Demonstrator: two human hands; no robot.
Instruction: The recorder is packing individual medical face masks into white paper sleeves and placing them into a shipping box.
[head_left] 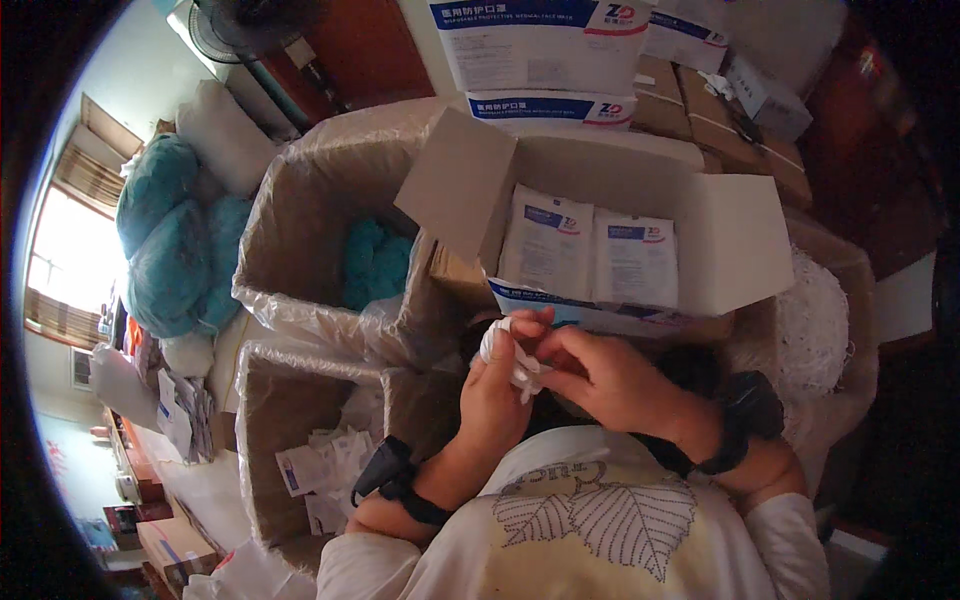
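My left hand (497,385) and my right hand (600,370) meet close in front of my chest. Together they pinch a small white folded item (518,368), a strip of it wound around my left fingers. Each wrist carries a black band. Just beyond my hands stands an open white cardboard box (740,240) holding flat white sealed packets with blue print (590,255), stacked upright.
A plastic-lined carton with blue material inside (372,262) stands at the left. Another lined carton (300,440) below it holds loose opened white wrappers. A heap of white elastic loops (815,320) lies at the right. Stacked white boxes (540,50) and a fan (245,25) are behind.
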